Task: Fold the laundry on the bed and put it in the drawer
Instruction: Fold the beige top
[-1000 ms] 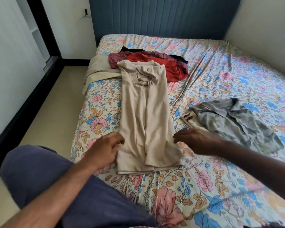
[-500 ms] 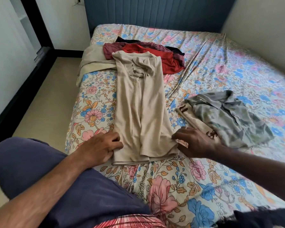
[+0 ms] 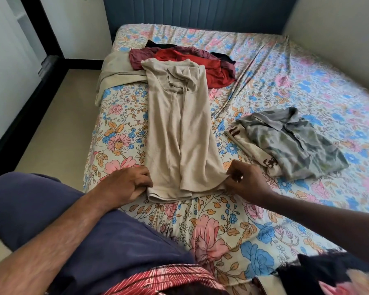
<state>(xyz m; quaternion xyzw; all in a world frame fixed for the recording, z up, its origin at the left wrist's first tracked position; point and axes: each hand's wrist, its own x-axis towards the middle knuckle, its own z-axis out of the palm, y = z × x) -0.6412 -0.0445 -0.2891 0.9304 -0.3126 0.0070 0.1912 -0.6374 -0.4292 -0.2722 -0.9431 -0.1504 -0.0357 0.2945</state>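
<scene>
The fingertips of the left hand (image 3: 127, 184) are tucked under the near corner of the beige shirt (image 3: 177, 133), so they cannot be seen. The far end of this shirt covers part of the red cloth (image 3: 213, 71), and a black cloth (image 3: 158, 44) behind shows only as small edges. The cream cloth (image 3: 248, 145) lies mostly under the grey shirt (image 3: 296, 141). A dark thing (image 3: 320, 271) at the bottom edge is cut off and blurred. The bed (image 3: 307, 81) runs beyond the right edge.

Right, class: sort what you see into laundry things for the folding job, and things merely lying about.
Job:
beige shirt, gripped by left hand and right hand
unfolded pile
folded grey shirt
bed

Lying about:
dark cloth at the near edge
</scene>
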